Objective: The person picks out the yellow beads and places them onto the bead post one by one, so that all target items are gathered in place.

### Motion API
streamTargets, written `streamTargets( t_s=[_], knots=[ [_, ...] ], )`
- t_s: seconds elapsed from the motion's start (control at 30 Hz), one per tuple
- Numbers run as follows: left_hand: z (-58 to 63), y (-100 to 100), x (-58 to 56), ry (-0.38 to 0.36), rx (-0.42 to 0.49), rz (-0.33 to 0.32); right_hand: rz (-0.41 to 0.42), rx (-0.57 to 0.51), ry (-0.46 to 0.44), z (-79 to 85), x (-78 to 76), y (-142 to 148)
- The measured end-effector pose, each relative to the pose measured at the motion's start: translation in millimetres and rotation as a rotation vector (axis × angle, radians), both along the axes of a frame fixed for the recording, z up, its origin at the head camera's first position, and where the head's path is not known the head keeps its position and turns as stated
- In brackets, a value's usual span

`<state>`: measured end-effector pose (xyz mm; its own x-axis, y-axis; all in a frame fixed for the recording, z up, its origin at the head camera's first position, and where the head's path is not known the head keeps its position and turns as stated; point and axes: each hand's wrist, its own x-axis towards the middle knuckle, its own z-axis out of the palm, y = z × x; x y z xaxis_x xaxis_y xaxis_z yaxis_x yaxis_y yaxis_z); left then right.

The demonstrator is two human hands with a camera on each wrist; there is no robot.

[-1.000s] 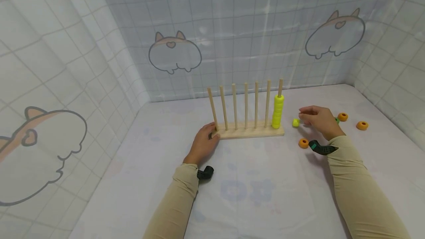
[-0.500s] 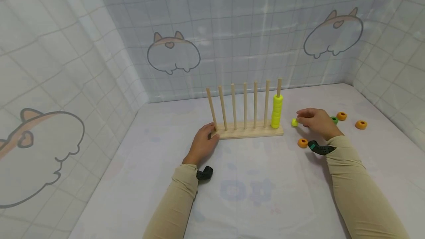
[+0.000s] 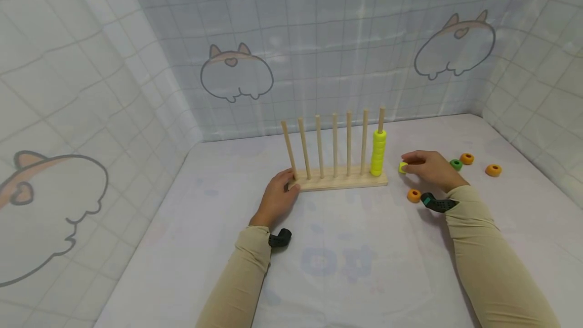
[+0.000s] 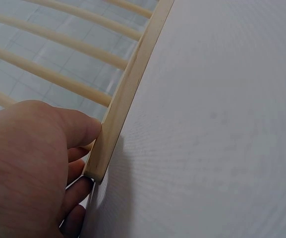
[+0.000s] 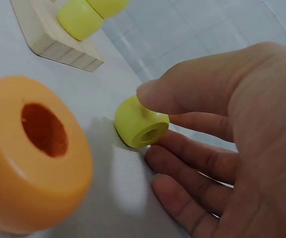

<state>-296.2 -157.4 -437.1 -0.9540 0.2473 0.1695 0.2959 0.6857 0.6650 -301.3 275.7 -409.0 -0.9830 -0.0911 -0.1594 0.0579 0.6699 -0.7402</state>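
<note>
A wooden peg rack (image 3: pixel 338 183) stands upright on the table, several bare pegs rising from its base. Yellow beads (image 3: pixel 378 154) are stacked on its rightmost peg. My left hand (image 3: pixel 275 198) grips the left end of the base; in the left wrist view the thumb (image 4: pixel 85 126) presses its front side, with fingers around the far side. To the right of the rack, my right hand (image 3: pixel 433 170) pinches a loose yellow bead (image 5: pixel 131 123) between thumb and fingers. That bead is tilted, its hole showing in the right wrist view, low over or on the cloth.
An orange bead (image 3: pixel 414 196) lies just in front of my right hand. Behind and right of that hand are a green bead (image 3: pixel 456 165) and two more orange beads, one farther right (image 3: pixel 493 170). A tile-patterned cloth wall (image 3: pixel 309 65) stands behind the rack.
My right hand has moved slightly left and its thumb and fingers have closed on the yellow bead. The green bead has come fully into view. My left hand stays on the rack.
</note>
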Motion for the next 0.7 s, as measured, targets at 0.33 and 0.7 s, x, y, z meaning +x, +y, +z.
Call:
streamTargets(
  t_s=[0.33,0.7],
  knots=[
    [0.5,-0.3,0.2,0.015,0.017,-0.011,0.014,0.013,-0.005,0.2,1.5,-3.4],
    [0.3,0.3,2.2,0.008,0.025,-0.004,0.021,0.047,0.023,-3.4,2.4,-3.2]
  ],
)
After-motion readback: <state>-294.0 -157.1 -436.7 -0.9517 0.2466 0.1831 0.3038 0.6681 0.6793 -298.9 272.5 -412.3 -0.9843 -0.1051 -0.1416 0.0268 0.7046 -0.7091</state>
